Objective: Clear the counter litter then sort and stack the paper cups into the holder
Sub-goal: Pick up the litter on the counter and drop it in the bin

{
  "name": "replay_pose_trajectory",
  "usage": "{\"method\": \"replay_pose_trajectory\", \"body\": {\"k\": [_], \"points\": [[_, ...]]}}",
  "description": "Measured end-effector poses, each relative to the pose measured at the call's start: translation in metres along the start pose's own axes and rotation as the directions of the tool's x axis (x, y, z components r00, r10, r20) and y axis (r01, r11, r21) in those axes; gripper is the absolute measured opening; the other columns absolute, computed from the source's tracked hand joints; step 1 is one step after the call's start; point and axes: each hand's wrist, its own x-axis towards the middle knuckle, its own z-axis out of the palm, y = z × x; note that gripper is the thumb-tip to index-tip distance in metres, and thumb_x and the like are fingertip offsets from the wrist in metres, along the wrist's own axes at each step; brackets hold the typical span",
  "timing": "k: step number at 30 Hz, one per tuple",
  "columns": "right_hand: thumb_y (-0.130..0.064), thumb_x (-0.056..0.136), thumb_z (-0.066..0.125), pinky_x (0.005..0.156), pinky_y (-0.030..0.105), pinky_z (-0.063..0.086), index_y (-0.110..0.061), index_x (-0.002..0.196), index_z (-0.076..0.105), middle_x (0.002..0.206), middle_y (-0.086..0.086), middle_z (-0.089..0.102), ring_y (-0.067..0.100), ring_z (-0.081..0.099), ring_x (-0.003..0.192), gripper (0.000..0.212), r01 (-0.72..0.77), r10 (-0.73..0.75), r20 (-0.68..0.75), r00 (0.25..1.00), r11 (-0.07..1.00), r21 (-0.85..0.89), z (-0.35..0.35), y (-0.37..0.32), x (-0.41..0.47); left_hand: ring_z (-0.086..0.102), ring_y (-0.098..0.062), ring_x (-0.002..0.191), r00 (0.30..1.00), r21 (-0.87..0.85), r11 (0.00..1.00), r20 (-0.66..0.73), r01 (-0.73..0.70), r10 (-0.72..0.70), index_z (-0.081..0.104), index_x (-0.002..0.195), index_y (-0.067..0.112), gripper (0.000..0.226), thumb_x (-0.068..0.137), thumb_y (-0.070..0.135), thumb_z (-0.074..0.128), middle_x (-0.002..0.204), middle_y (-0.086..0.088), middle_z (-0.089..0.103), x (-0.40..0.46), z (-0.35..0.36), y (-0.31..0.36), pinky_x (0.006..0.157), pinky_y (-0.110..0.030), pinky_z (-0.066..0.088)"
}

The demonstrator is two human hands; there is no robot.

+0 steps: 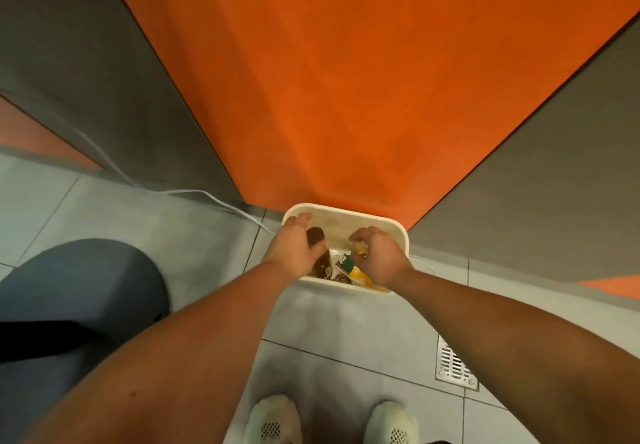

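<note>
A grey tiled floor (194, 242) is meeting an orange wall panel (346, 79) flanked by grey panels, and a white bin (403, 235) is standing on the floor right against the foot of the orange panel. Both hands are reaching down over the bin's opening. The left hand (294, 246) is curling its fingers around a brown wrapper (317, 239), holding it just inside the left rim. The right hand (377, 253) is hovering over the middle of the bin with fingers loosely curled; whether it is gripping anything cannot be told. Litter is lying inside, a yellow wrapper (360, 275) among it. A white cable (207, 195) is trailing along the floor towards the bin's left edge. A floor drain (453, 364) is sitting well apart on the right, and white shoes (273, 421) are standing near the bottom edge, with open tile between them and the bin
</note>
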Motion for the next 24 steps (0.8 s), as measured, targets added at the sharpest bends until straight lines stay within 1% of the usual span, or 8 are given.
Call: {"method": "replay_pose_trajectory", "body": {"k": [4, 8, 11, 13, 15, 18, 21, 24], "points": [[-0.020, 0.089, 0.059, 0.087, 0.023, 0.042, -0.018, 0.122, 0.060, 0.127, 0.001, 0.058, 0.020, 0.056, 0.110, 0.033, 0.027, -0.025, -0.066, 0.997, 0.999, 0.036, -0.040, -0.028, -0.027, 0.061, -0.021, 0.108, 0.997, 0.038, 0.998, -0.057, -0.053, 0.055, 0.050, 0.134, 0.017, 0.048, 0.090, 0.030, 0.065, 0.130, -0.005, 0.056, -0.024, -0.038, 0.026, 0.088, -0.030, 0.049], [-0.029, 0.089, 0.059, 0.083, 0.031, 0.049, -0.024, 0.119, 0.061, 0.121, -0.003, 0.060, 0.019, 0.058, 0.106, 0.030, 0.083, -0.076, -0.108, 0.991, 0.995, 0.056, -0.097, -0.074, -0.070, 0.061, -0.020, 0.105, 0.989, 0.063, 0.992, -0.089, -0.112, 0.117, 0.061, 0.121, 0.019, 0.036, 0.088, 0.032, 0.066, 0.122, -0.003, 0.063, -0.064, -0.103, 0.074, 0.089, -0.035, 0.051], [-0.031, 0.088, 0.059, 0.079, 0.035, 0.050, -0.027, 0.113, 0.063, 0.110, -0.008, 0.061, 0.017, 0.060, 0.097, 0.025, 0.165, -0.148, -0.164, 0.975, 0.981, 0.098, -0.153, -0.121, -0.108, 0.063, -0.018, 0.099, 0.975, 0.058, 0.988, -0.160, -0.146, 0.154, 0.064, 0.113, 0.018, 0.030, 0.087, 0.032, 0.066, 0.114, -0.001, 0.066, -0.099, -0.165, 0.124, 0.083, -0.036, 0.053], [-0.032, 0.088, 0.059, 0.082, 0.036, 0.051, -0.027, 0.112, 0.064, 0.108, -0.010, 0.060, 0.013, 0.059, 0.098, 0.024, 0.224, -0.198, -0.187, 0.962, 0.966, 0.129, -0.193, -0.154, -0.132, 0.062, -0.017, 0.093, 0.962, 0.053, 0.984, -0.209, -0.168, 0.175, 0.064, 0.109, 0.016, 0.026, 0.088, 0.031, 0.066, 0.108, -0.001, 0.066, -0.123, -0.207, 0.161, 0.080, -0.036, 0.054], [-0.031, 0.089, 0.059, 0.082, 0.029, 0.049, -0.025, 0.114, 0.064, 0.109, -0.011, 0.059, 0.007, 0.057, 0.100, 0.026, 0.274, -0.245, -0.198, 0.949, 0.952, 0.136, -0.234, -0.186, -0.156, 0.061, -0.016, 0.093, 0.948, 0.042, 0.983, -0.259, -0.178, 0.183, 0.063, 0.107, 0.017, 0.023, 0.088, 0.030, 0.067, 0.105, 0.001, 0.064, -0.150, -0.246, 0.195, 0.081, -0.036, 0.054], [-0.028, 0.090, 0.060, 0.075, 0.015, 0.042, -0.025, 0.114, 0.064, 0.107, -0.015, 0.056, 0.001, 0.053, 0.098, 0.024, 0.349, -0.310, -0.237, 0.921, 0.925, 0.148, -0.289, -0.228, -0.189, 0.059, -0.012, 0.099, 0.936, 0.054, 0.982, -0.299, -0.180, 0.188, 0.061, 0.113, 0.022, 0.026, 0.089, 0.031, 0.066, 0.111, 0.004, 0.062, -0.188, -0.296, 0.240, 0.085, -0.031, 0.052], [-0.028, 0.089, 0.061, 0.076, 0.018, 0.044, -0.026, 0.112, 0.065, 0.104, -0.015, 0.057, 0.003, 0.055, 0.096, 0.023, 0.443, -0.397, -0.263, 0.880, 0.885, 0.146, -0.340, -0.266, -0.217, 0.061, -0.012, 0.098, 0.913, 0.019, 0.979, -0.358, -0.202, 0.196, 0.062, 0.112, 0.023, 0.026, 0.088, 0.032, 0.067, 0.110, 0.004, 0.064, -0.216, -0.345, 0.283, 0.088, -0.032, 0.052], [-0.029, 0.089, 0.061, 0.081, 0.022, 0.047, -0.025, 0.114, 0.064, 0.107, -0.014, 0.058, 0.003, 0.056, 0.097, 0.026, 0.526, -0.479, -0.293, 0.827, 0.844, 0.105, -0.385, -0.298, -0.236, 0.063, -0.015, 0.093, 0.870, 0.040, 0.969, -0.432, -0.244, 0.237, 0.065, 0.110, 0.018, 0.027, 0.085, 0.029, 0.069, 0.105, 0.000, 0.067, -0.235, -0.391, 0.321, 0.079, -0.022, 0.045]]}}
